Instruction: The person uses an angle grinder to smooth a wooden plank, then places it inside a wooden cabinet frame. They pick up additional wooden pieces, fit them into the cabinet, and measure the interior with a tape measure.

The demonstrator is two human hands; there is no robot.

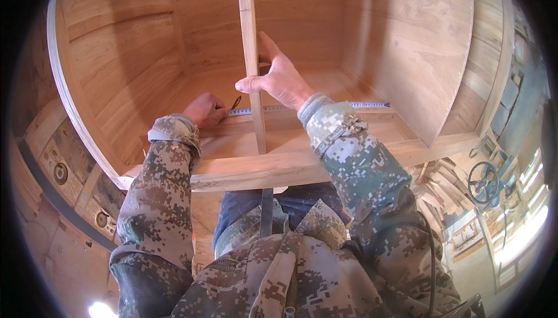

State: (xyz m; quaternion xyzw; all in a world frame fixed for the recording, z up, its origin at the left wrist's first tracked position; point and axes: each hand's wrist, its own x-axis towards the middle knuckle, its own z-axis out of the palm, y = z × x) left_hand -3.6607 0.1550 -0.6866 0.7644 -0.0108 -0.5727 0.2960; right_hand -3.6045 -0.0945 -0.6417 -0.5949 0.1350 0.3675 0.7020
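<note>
My left hand (206,110) is closed at one end of a tape measure (278,108). Its white blade runs to the right across the bottom of a wooden cabinet (264,172), behind an upright wooden strip (249,33). A small dark loop sticks up beside my left fingers; the case of the tape, if there, is hidden by the hand. My right hand (282,79) is wrapped round the upright strip, thumb across its near face and fingers on its right side. The strip stands at the middle of the cabinet's front opening, its lower end at the front rail.
The cabinet's side panel (421,45) rises on the right and its pale left edge (61,74) curves down on the left. Wood offcuts (439,187) and a handwheel (483,183) are beyond the right side. Round-holed boards (61,172) lie at the left.
</note>
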